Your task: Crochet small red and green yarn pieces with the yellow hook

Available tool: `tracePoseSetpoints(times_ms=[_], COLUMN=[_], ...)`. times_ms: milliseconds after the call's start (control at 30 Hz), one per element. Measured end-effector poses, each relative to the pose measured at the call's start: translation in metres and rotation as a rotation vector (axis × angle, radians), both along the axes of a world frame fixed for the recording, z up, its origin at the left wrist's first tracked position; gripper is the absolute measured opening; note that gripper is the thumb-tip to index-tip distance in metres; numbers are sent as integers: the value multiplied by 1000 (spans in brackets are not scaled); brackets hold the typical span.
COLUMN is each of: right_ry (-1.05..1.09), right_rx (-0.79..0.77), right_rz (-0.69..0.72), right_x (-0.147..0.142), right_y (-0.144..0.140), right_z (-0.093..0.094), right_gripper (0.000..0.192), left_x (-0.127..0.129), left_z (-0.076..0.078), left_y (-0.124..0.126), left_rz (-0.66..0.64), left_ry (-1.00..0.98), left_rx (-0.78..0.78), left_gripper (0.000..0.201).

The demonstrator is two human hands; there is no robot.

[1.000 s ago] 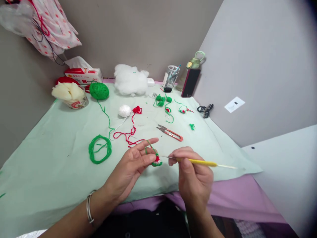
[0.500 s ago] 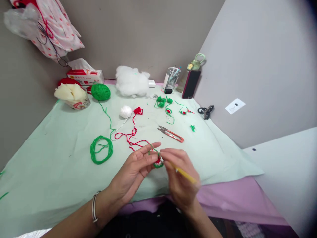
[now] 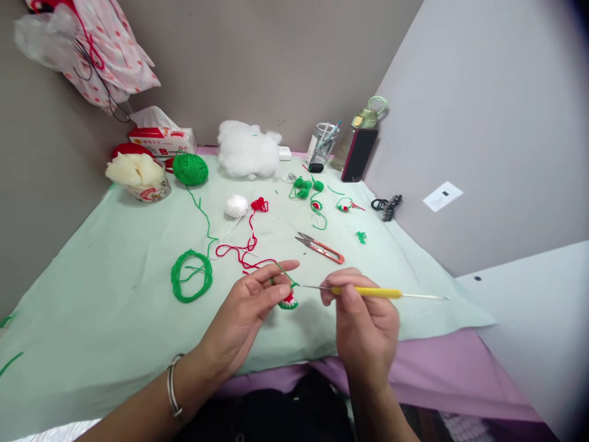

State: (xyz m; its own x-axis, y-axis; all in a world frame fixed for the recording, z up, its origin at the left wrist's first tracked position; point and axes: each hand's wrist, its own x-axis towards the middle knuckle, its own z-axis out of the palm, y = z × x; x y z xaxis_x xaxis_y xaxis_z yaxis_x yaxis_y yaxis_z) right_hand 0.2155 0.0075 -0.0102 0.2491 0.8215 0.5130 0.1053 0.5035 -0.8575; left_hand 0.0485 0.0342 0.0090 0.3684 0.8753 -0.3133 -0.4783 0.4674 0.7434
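Observation:
My left hand [image 3: 251, 307] pinches a small green, red and white crochet piece [image 3: 288, 300], with green yarn [image 3: 283, 273] looped over its forefinger. My right hand [image 3: 363, 319] grips a yellow-handled crochet hook [image 3: 368, 292] held level, its metal tip at the top edge of the piece. The green strand runs back to a loose green yarn coil [image 3: 191, 276] and on to a green yarn ball [image 3: 190, 169]. Both hands hover just above the pale green cloth [image 3: 92, 276] near the table's front edge.
Red-handled thread snips [image 3: 321, 247] lie just beyond my hands. Red yarn [image 3: 243, 248], a white yarn ball [image 3: 236, 205], small green crochet bits [image 3: 304, 187], white stuffing [image 3: 248, 149], a tissue box [image 3: 161, 140], a pen cup [image 3: 323, 146], a bottle [image 3: 363, 123] and a phone [image 3: 359, 155] stand farther back.
My right hand worked the hook into the piece half a second ago, then drew back right, so the hook lies level again. The left hand stayed in place.

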Motion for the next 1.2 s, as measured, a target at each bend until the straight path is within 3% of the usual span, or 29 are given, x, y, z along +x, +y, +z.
tracePoseSetpoints(times_ms=[167,333,400,467,533,633,733,867,1067,1200], right_ry=[-140,-607,-700,-567,-293,-37,-212,-407,-181,-403], right_rx=[-9,275,348,274,137,7,62,264,72,169], right_rz=[84,-82,-113,-87,-38,42,9,-105,15,-86], right_x=[-10,-14,-11,-5,0,0,-10,-23,-15,-15], right_y=[2,-4,-4,-3,0,1,-4,-8,0,-2], right_z=[2,-9,-9,-6,0,4,-5,-19,-2,-7], right_gripper=[24,38,40,36,30,27,28,47,28,35], left_x=[2,6,6,5,3,4,8,11,8,10], left_z=[0,-5,-4,-2,0,0,-4,-6,0,-3], left_y=[-4,-6,-5,-4,-3,-4,-8,-11,-7,-9], left_rz=[13,99,95,32,-29,16,117,91,-3,48], left_ry=[48,24,-26,-80,-103,-34,26,-16,-91,-7], left_rx=[87,66,10,-68,-103,-4,128,93,-57,42], left_gripper=[51,49,49,46,42,43,52,61,68,68])
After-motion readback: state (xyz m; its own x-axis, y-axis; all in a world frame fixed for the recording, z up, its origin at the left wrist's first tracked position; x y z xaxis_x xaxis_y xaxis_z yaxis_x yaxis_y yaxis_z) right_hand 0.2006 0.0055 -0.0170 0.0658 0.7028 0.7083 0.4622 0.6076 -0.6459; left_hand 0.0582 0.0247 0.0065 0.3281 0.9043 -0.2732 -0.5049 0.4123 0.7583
